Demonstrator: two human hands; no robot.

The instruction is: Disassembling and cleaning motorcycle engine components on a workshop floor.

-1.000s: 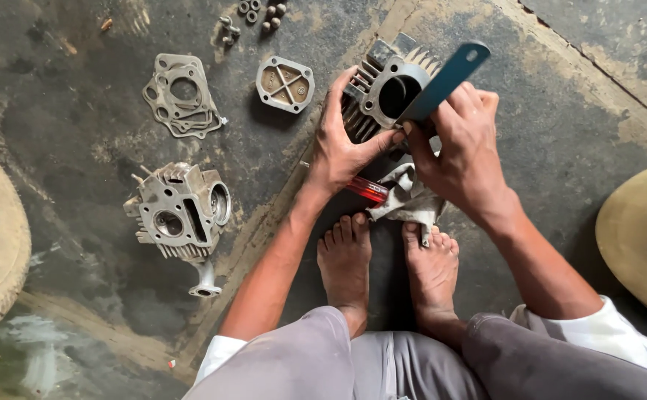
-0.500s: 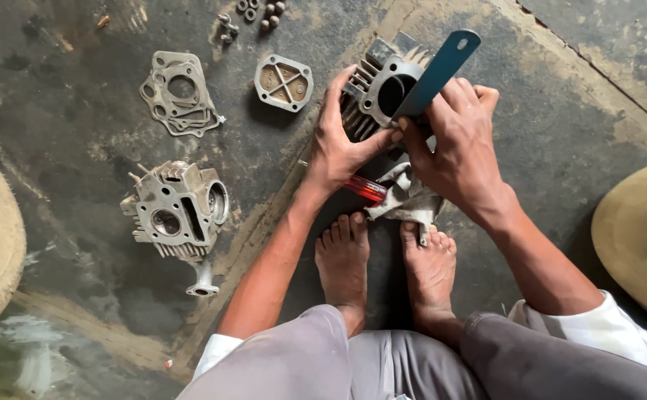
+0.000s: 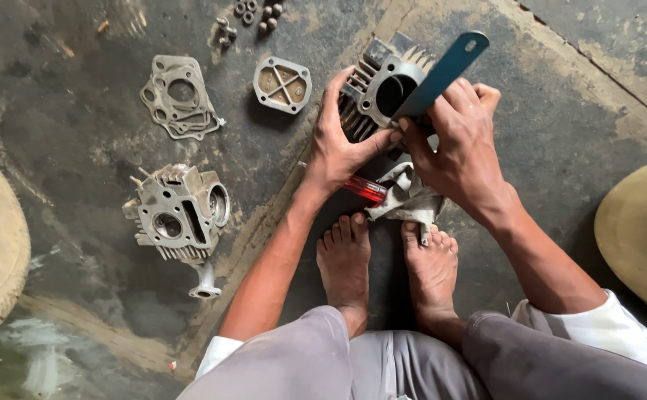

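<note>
metal cylinder (image 3: 382, 92) gripped by left hand (image 3: 342, 144), bore empty.

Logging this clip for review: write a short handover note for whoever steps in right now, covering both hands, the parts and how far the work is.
Left hand steadies the finned grey metal engine cylinder on the stained concrete floor.
Right hand grips a flat blue-handled scraper, its blade at the cylinder's top face.
Grey rag and red-handled tool lie under the hands.
Cylinder head, flat gasket, square cover and nuts lie apart to the left.
Done: parts are laid out separately. Left: cannot tell how clean the face is.
</note>
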